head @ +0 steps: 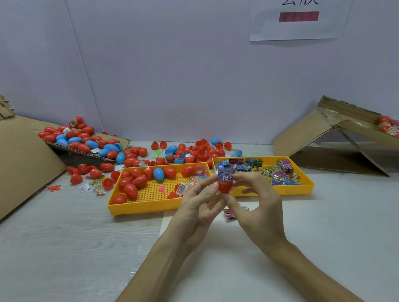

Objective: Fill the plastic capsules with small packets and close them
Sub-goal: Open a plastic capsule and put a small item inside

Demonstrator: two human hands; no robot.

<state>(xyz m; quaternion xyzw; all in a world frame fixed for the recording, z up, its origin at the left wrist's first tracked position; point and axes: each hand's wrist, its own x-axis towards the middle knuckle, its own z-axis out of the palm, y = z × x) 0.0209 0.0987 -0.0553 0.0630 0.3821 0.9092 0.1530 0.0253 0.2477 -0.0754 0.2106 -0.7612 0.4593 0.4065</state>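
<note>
Packet point(223, 174) half in red capsule half point(225, 187), held above yellow trays. My left hand point(198, 205) and right hand point(255, 198) both pinch it. Filling step. Next: push packet fully down, fetch matching half, snap shut.
</note>
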